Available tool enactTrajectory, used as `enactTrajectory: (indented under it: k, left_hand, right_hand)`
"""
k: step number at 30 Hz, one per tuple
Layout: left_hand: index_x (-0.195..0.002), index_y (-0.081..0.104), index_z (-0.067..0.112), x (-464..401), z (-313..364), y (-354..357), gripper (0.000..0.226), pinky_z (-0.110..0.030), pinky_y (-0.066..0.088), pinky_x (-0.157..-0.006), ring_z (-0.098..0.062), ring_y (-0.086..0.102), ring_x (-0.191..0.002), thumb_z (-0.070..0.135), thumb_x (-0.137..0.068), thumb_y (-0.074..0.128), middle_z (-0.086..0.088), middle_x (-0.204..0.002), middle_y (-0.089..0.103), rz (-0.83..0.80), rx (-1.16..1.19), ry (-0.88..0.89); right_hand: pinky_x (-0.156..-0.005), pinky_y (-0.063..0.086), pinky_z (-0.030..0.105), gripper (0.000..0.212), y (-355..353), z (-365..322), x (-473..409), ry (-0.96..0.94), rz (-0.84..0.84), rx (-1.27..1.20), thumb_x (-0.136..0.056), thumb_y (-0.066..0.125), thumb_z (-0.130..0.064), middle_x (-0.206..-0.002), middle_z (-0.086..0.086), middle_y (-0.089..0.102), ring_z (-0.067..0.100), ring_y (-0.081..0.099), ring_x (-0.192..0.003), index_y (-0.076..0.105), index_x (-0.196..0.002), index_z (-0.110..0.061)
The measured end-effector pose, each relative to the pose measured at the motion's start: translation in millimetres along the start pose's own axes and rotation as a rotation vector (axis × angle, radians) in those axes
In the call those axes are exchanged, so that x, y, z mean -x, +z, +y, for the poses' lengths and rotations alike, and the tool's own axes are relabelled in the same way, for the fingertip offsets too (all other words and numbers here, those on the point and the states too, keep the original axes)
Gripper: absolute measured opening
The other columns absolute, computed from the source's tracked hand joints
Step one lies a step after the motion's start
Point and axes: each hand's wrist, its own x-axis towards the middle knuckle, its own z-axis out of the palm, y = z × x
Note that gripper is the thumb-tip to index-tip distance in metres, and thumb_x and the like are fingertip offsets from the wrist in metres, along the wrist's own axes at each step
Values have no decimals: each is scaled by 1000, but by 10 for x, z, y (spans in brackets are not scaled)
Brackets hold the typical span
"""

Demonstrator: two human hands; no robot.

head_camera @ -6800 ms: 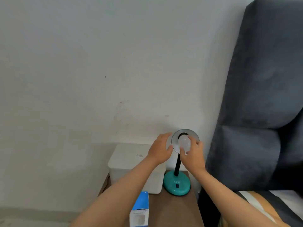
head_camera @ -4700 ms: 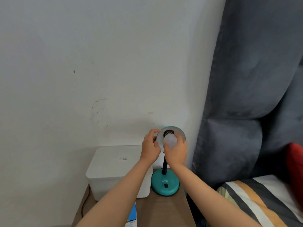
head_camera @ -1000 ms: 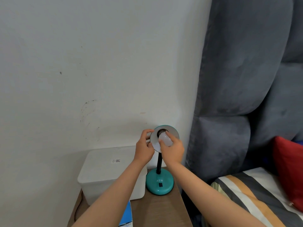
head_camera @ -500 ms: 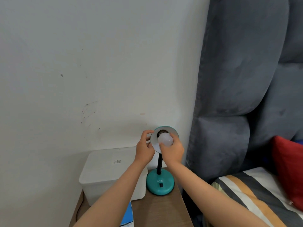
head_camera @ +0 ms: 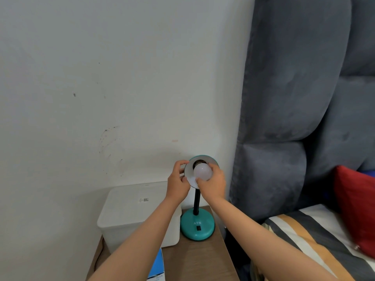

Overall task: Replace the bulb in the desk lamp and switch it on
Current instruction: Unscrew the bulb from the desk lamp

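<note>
A teal desk lamp stands on the bedside table, its round base (head_camera: 197, 228) bearing a black switch and its black stem rising to a shade (head_camera: 189, 176) tilted toward me. A white bulb (head_camera: 202, 172) sits at the dark socket inside the shade. My right hand (head_camera: 213, 184) grips the bulb with fingers and thumb curled round it. My left hand (head_camera: 177, 184) holds the left rim of the shade, thumb in front and fingers behind. The bulb is unlit.
A white lidded box (head_camera: 134, 211) stands left of the lamp on the wooden table (head_camera: 194, 260). A blue and white carton (head_camera: 157, 268) lies at the near edge. A grey padded headboard (head_camera: 294, 118) and a bed with a striped cover (head_camera: 316, 236) and red pillow (head_camera: 357, 205) are on the right.
Over the frames my right hand shifts its grip around the bulb at the socket while my left keeps hold of the shade. The camera view has drifted; the lamp stays put.
</note>
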Motion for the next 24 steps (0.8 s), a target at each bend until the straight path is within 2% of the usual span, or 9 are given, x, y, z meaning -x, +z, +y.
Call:
enactTrajectory:
  k: [3, 5, 8, 12, 19, 22, 24]
  left_hand:
    - [-114, 50, 26, -3, 1, 0, 50, -25, 53, -78, 0, 59, -94, -11, -82, 40, 3, -109, 60, 8, -1, 0]
    - [-114, 49, 27, -6, 6, 6, 50, -26, 54, -78, -1, 59, -95, -11, -82, 40, 0, -109, 61, 14, 1, -3]
    - [-114, 49, 28, -6, 4, 18, 49, -26, 54, -76, 0, 60, -93, -9, -83, 42, -2, -110, 61, 20, -12, -14]
    - [-113, 50, 30, 11, 0, 20, 48, -25, 54, -75, 1, 59, -92, -8, -84, 41, 0, -109, 61, 28, -12, -16]
    - [-112, 50, 30, 9, 35, 30, 47, -25, 53, -77, -1, 59, -93, -7, -84, 42, 1, -106, 61, 17, -7, -19]
    - [-111, 50, 30, 15, 46, 22, 47, -22, 52, -75, -1, 60, -90, -7, -84, 42, 0, -104, 62, 25, -8, -16]
    - [-110, 49, 31, 19, 58, 27, 46, -20, 51, -74, 0, 59, -89, -7, -84, 42, 2, -103, 61, 16, -11, -13]
  right_hand:
    - [-91, 44, 30, 61, 29, 0, 10, -8, 15, -10, -73, 76, -16, -122, 9, 53, 24, 52, -111, 47, -127, -17]
    - [-92, 47, 33, 55, 41, 16, 17, -24, 32, -14, -77, 74, -21, -121, 8, 58, 25, 55, -110, 49, -126, -18]
    - [-90, 50, 34, 48, 26, 34, 36, -41, 32, -12, -82, 68, -24, -118, 9, 62, 25, 58, -106, 49, -126, -15]
    - [-86, 49, 35, 50, -6, 41, 32, -39, 24, 47, -82, 67, -27, -118, 10, 61, 26, 59, -104, 47, -125, -12]
    - [-89, 43, 28, 50, -30, 45, 3, -69, -22, 77, -81, 65, -14, -123, 10, 53, 25, 53, -112, 46, -127, -15]
    - [-93, 45, 31, 55, -43, 49, 22, -78, -49, 68, -82, 64, -12, -124, 11, 49, 26, 53, -109, 45, -132, -18]
    - [-92, 50, 36, 55, -27, 56, 28, -70, -29, 55, -81, 66, -18, -118, 10, 50, 26, 57, -102, 46, -132, -22]
